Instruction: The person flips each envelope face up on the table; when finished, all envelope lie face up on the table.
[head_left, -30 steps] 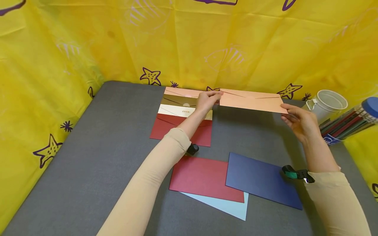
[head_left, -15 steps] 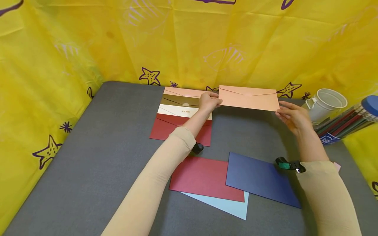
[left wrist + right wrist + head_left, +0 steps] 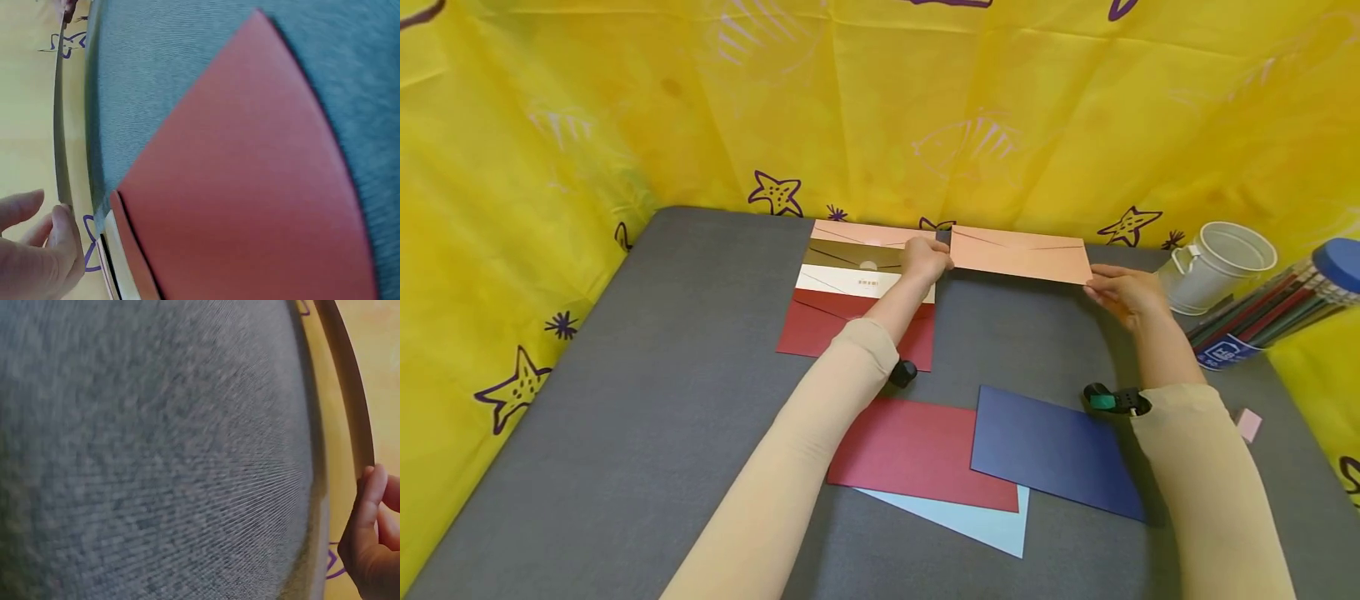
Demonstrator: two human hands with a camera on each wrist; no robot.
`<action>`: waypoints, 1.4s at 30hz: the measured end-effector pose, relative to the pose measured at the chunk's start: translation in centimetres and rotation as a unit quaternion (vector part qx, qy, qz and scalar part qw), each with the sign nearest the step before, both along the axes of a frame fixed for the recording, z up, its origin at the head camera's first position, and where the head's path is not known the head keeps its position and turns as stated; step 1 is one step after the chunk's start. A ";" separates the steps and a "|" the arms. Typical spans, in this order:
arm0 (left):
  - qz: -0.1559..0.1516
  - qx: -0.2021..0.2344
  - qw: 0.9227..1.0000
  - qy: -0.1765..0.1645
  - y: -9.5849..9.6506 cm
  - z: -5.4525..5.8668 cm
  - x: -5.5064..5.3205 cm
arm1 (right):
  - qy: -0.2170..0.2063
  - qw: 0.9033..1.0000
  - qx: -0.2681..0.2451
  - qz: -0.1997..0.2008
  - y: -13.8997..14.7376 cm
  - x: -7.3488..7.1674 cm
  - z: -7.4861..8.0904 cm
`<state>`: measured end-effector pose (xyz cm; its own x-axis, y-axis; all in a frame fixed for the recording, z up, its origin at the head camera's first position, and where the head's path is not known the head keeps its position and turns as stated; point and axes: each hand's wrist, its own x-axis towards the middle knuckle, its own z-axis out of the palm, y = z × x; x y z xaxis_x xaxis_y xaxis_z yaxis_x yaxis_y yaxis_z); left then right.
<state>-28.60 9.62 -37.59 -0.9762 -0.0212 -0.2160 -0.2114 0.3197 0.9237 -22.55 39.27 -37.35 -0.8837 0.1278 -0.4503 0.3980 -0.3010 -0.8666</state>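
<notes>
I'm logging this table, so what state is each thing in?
Held peach envelope, flap closed, off the table
Left hand, pinching its left end
Right hand, pinching its right end
Stacked envelopes, flat, flaps closed
Loose red envelope, flat
Blue envelope, flat, overlapping the red one
Light blue envelope, mostly covered
White can, upright, open-topped
Pencil tub, blue lid on

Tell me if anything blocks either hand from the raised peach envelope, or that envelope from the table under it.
Nothing visible does. The left hand and right hand hold the raised peach envelope at opposite ends, and no object shows between it and the table beneath.
</notes>
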 end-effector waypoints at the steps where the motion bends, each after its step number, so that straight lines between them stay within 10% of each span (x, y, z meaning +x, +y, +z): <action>1: -0.005 -0.001 1.000 -0.005 -0.1 -0.1 0.0 | -0.003 1.000 0.011 0.004 0.0 -0.1 -0.1; 31: -0.124 -0.138 0.982 0.017 0.7 0.3 0.7 | -0.035 0.990 0.105 0.084 0.3 0.3 -0.2; 37: -0.253 -0.177 0.947 0.085 1.0 0.8 2.4 | 0.011 0.960 0.193 0.202 1.0 1.5 0.1; 42: -0.399 -0.168 0.896 0.097 1.3 0.8 4.0 | 0.032 0.899 0.314 0.302 0.7 3.1 0.1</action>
